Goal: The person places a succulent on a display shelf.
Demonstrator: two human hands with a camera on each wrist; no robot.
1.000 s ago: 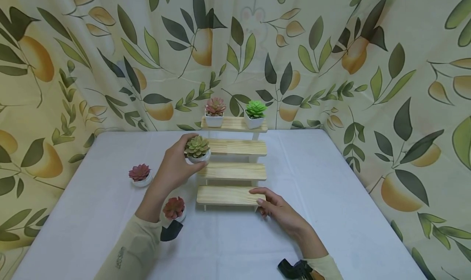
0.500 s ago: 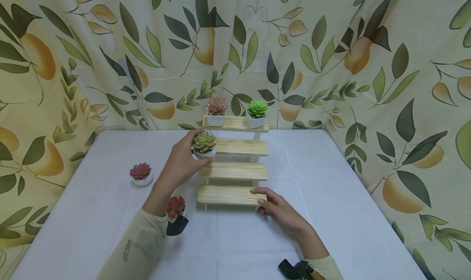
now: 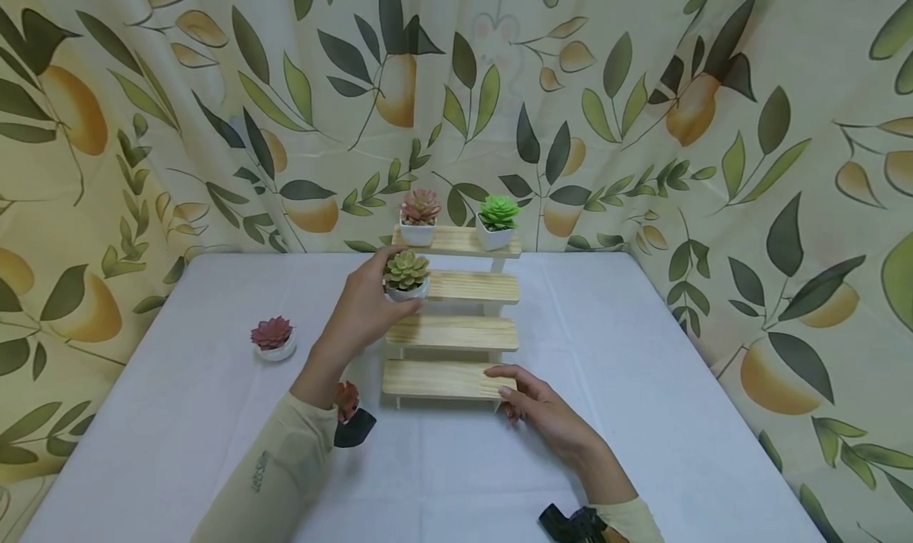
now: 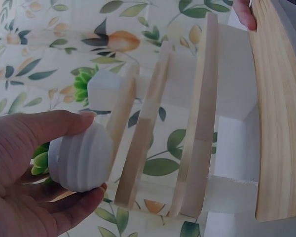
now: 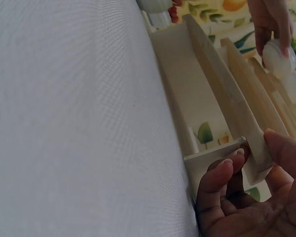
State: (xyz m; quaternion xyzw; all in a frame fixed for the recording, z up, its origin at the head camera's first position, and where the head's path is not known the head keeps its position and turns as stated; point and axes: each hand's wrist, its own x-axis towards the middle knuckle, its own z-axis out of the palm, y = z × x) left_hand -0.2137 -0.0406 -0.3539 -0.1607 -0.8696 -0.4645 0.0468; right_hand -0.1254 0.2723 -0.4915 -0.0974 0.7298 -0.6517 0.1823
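My left hand grips a green succulent in a small round white pot, fingers on one side and thumb on the other. The pot's ribbed wall and base show in the left wrist view. It overlaps the left end of the second-highest board of a tiered wooden stand. At the stand's lowest board, my right hand pinches the right end, with the thumb at the edge and other fingers curled beneath, as the right wrist view shows.
On the top board stand a pink succulent and a bright green succulent in white pots. A dark pink succulent sits on the white tablecloth at left. Behind my left wrist, a red succulent is partly hidden. A patterned curtain hangs behind.
My left hand has carried the green succulent to the right, from beside the stand to over the second-highest board's left end. My right hand has stayed on the lowest board.
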